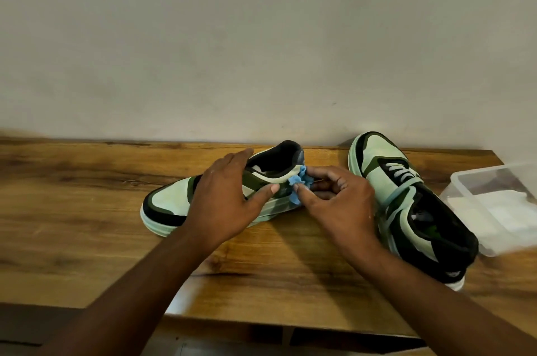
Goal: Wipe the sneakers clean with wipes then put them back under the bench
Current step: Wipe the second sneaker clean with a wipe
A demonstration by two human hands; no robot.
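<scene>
Sneakers: two, both low-cut in mint green, dark green and black. One mint-green sneaker [174, 204] lies toward the back edge of the wooden bench top [72, 210], near its middle. The second mint-green sneaker [418, 210] stands toward the right end of the bench.

Wipes: one crumpled blue wipe [297, 181], at the heel of the first sneaker.

Containers: one clear plastic rectangular tub [465, 181], at the right end of the bench. It holds white material; the number of pieces cannot be determined.

Hands: two, the left hand [229, 196] and the right hand [340, 198].

Benches: one.
</scene>
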